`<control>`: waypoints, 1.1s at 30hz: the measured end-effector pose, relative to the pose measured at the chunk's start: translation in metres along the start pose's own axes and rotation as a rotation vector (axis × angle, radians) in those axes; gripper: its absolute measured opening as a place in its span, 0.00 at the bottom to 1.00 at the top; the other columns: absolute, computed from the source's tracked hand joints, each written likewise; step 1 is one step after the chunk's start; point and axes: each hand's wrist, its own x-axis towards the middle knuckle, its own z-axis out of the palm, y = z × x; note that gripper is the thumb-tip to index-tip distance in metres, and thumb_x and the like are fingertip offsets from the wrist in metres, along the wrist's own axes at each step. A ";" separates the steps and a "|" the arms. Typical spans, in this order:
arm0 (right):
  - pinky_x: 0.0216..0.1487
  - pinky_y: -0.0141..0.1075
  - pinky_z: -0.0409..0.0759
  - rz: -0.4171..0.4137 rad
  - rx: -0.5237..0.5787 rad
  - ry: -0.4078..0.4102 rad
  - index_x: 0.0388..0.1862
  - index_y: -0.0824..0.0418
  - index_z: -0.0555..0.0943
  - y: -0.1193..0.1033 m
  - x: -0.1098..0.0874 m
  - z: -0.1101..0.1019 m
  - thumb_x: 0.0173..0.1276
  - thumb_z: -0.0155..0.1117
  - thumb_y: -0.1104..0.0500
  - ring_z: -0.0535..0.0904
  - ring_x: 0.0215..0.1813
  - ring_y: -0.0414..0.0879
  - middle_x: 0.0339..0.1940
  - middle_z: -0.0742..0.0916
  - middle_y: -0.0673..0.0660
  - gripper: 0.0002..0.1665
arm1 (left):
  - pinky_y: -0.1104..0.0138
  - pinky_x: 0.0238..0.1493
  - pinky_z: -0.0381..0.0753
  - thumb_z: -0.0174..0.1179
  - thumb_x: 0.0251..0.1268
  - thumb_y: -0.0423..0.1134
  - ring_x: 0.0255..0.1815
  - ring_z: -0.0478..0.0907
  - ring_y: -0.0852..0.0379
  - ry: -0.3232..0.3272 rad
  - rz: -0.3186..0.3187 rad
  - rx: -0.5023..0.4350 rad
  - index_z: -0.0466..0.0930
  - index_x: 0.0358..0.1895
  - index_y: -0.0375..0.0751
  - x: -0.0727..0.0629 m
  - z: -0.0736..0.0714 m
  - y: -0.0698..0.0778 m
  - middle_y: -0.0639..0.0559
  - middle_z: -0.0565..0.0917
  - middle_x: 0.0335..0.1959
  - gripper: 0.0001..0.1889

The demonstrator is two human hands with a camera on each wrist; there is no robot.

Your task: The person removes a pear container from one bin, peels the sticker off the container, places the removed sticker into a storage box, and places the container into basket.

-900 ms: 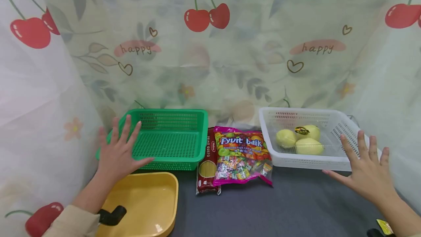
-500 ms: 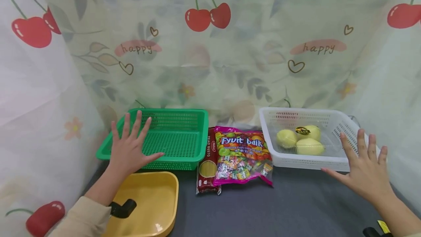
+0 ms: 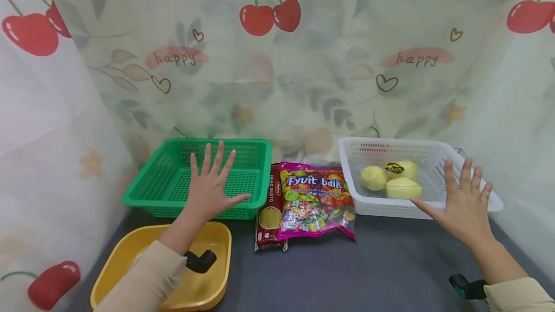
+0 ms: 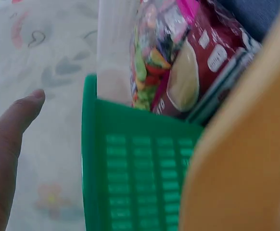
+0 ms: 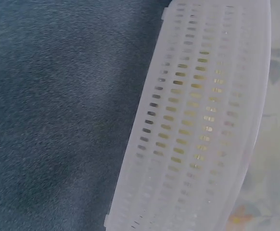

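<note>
In the head view my left hand [image 3: 209,189] is spread with straight fingers, overlapping the green basket [image 3: 151,202]; it holds nothing. The basket has nothing in it. My right hand [image 3: 466,211], also spread and holding nothing, overlaps the right front corner of the white basket [image 3: 377,208]. Inside that one lie several pale yellow rounded fruits [image 3: 403,188] under clear wrap with a dark label. Between the baskets a bag of fruit chews [image 3: 316,201] leans partly over a dark red pasta packet [image 3: 270,220]. In the left wrist view one finger [image 4: 15,118] shows beside the green basket.
A yellow tub [image 3: 217,273] stands in front of the green basket, partly under the left forearm. Dark grey cloth [image 3: 329,273] covers the table. A printed curtain [image 3: 303,95] hangs behind and at both sides.
My left hand has moved right across the green basket, still spread. My right hand has shifted slightly left and up. The whole scene sits a little higher in view; the baskets and packets stay put.
</note>
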 end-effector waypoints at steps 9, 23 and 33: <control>0.63 0.69 0.21 0.056 0.017 -0.003 0.72 0.44 0.23 0.000 0.010 0.001 0.54 0.56 0.27 0.15 0.71 0.59 0.71 0.24 0.56 0.67 | 0.40 0.71 0.32 0.49 0.43 0.79 0.76 0.26 0.43 -0.055 0.075 0.056 0.40 0.75 0.50 0.027 0.005 0.046 0.47 0.31 0.76 0.58; 0.62 0.70 0.20 0.152 0.053 -0.033 0.72 0.50 0.22 0.011 0.034 -0.008 0.58 0.52 0.28 0.13 0.70 0.61 0.70 0.22 0.60 0.64 | 0.43 0.72 0.31 0.43 0.52 0.77 0.75 0.22 0.45 -0.166 0.084 -0.121 0.35 0.75 0.51 0.068 0.006 0.123 0.48 0.24 0.75 0.53; 0.60 0.70 0.20 0.214 0.105 -0.069 0.72 0.52 0.21 0.018 0.050 -0.008 0.60 0.51 0.29 0.13 0.68 0.64 0.69 0.21 0.62 0.64 | 0.44 0.72 0.28 0.45 0.51 0.76 0.75 0.20 0.46 -0.255 -0.013 -0.323 0.32 0.74 0.51 0.085 0.015 0.167 0.51 0.21 0.73 0.54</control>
